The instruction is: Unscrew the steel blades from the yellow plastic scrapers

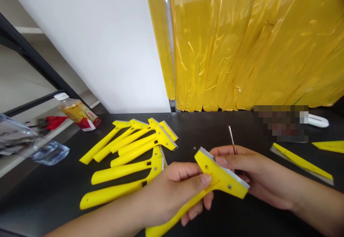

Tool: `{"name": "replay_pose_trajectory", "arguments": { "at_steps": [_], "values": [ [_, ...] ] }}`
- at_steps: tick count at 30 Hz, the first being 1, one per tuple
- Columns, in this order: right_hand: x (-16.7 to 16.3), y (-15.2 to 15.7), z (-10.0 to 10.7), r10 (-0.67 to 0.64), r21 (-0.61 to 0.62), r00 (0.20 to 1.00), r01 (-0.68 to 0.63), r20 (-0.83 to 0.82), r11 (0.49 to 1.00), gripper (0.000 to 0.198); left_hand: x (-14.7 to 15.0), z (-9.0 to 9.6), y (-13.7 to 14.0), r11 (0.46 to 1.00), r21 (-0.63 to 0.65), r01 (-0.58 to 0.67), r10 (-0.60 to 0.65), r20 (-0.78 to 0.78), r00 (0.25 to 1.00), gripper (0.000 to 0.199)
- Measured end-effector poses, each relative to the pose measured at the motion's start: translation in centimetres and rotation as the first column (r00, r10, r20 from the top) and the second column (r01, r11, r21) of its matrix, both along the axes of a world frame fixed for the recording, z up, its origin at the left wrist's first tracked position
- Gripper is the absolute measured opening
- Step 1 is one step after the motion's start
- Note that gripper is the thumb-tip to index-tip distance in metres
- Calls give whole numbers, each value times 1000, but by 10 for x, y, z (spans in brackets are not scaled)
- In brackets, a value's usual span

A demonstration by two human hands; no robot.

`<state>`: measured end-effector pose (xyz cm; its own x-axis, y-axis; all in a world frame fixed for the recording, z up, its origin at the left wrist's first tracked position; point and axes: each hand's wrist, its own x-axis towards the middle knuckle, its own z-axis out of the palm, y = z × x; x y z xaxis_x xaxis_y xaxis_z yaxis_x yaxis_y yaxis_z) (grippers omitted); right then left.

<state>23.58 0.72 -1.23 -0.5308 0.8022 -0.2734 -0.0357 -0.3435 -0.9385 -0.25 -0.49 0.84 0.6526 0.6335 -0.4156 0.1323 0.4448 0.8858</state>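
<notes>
My left hand is closed round the neck of a yellow scraper, its thumb flat on the head. A metal strip runs along the head's far edge. One hole shows no screw; a screw sits in the other. At that metal edge, my right hand pinches with thumb and forefinger. From the same hand a thin metal shaft, apparently a screwdriver, points upward; its handle is hidden by the fingers. A tiny nut-like piece lies on the black table just beyond the scraper.
Several yellow scrapers lie side by side at the left. Two yellow pieces, one a bladed strip, rest at the right. Further back are a drink bottle, a clear plastic container and a white object. Yellow sheeting hangs behind.
</notes>
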Motion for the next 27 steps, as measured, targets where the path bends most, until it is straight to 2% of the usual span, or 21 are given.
{"name": "replay_pose_trajectory", "arguments": {
  "at_steps": [3, 10, 12, 16, 17, 21, 27],
  "values": [
    [0, 0, 4, 4, -128, 998, -12, -57, 992, 39, -1, 0, -2, 1000, 2, 18, -18, 8, 1000, 45],
    [2, -1, 3, 65, -132, 996, -73, -63, 989, 43, -4, 0, -2, 998, 17, 62, -62, -2, 998, 47],
    [3, 0, 2, 57, -87, 998, -60, -34, 994, 43, -4, -2, -1, 997, 15, 73, -73, 6, 997, 50],
    [4, 3, 0, 87, 76, 996, -87, 0, 993, 42, -5, -5, 2, 995, -40, 89, -89, 8, 996, 49],
    [4, 4, -1, 87, 61, 996, -87, -5, 994, 42, -5, -6, 3, 995, -47, 89, -89, 1, 996, 48],
    [5, 3, -4, 59, -151, 997, -66, -51, 986, 42, -4, -5, 4, 997, 13, 78, -77, -35, 996, 46],
    [7, 3, 0, 94, -209, 992, -110, -85, 972, 40, -4, 1, 4, 989, 129, 74, -57, -130, 990, 47]
  ]
}}
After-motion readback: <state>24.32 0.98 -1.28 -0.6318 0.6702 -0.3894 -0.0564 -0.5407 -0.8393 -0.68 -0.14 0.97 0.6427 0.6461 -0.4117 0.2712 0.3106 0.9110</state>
